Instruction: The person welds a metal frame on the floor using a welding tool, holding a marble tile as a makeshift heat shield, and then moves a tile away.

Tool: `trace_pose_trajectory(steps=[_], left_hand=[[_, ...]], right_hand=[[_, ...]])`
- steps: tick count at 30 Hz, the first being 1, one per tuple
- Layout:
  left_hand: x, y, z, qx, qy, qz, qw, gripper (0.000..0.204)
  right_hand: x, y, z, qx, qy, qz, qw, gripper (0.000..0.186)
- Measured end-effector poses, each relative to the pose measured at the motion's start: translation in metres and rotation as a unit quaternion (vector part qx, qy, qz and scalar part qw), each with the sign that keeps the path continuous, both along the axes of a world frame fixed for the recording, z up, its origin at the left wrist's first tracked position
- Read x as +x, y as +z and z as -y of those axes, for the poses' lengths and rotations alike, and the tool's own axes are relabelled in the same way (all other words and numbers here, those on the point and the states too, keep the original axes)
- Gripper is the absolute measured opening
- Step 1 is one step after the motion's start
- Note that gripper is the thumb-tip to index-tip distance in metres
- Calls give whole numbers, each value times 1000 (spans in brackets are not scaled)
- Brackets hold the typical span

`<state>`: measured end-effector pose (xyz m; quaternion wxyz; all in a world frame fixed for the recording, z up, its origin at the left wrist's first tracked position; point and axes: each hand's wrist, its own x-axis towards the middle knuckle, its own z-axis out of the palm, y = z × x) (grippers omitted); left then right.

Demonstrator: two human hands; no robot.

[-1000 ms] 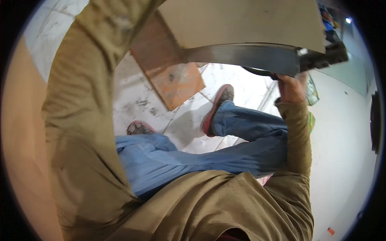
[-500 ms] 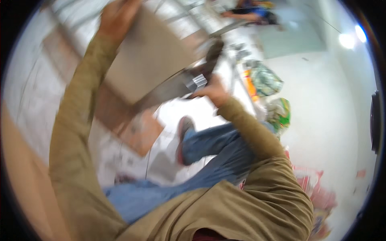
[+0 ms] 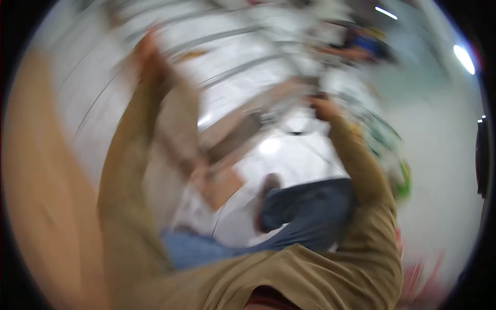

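Note:
The whole view is smeared by motion. At the upper left, my left hand is closed on the upper edge of a tan board, which stands tilted below it. My right hand, farther right, grips the dark handle end of what looks like a handsaw. Its grey blade slants down and left from the hand toward the board, with the tip end near the board's lower part. Blur hides whether blade and board touch, and the single fingers of both hands.
Grey bars lie across the white tiled floor ahead. A brown offcut lies near my shoe. Bags line the right side by the pale wall. Another person is at the far right; a tan panel rises at left.
The board has swung from showing its broad face to a narrower, more upright view. My hands are farther apart, and the saw has moved right of the board. The view has shifted too.

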<state>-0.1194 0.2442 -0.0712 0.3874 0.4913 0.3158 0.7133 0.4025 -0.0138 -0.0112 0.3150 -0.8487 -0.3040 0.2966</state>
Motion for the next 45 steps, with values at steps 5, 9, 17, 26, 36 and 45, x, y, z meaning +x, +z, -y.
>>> trace_pose_trajectory(steps=[5, 9, 17, 26, 36, 45], left_hand=[[-117, 20, 30, 16, 63, -110, 992, 47], [-265, -9, 58, -64, 231, -175, 955, 48], [-355, -45, 79, -149, 249, -97, 952, 48], [-339, -40, 70, -96, 76, 58, 991, 49], [-387, -10, 90, -160, -136, 32, 977, 48], [-412, 62, 138, -375, 157, -589, 698, 65]], right_hand=[[-40, 27, 20, 68, 77, -36, 994, 31], [-60, -8, -12, 53, 158, 1, 986, 41], [-83, 2, -41, 51, 174, 11, 983, 46], [-44, 4, -26, 83, 155, -24, 984, 42], [-38, 12, -57, 100, 175, -15, 979, 39], [-47, -4, -90, 100, 192, -39, 976, 36]])
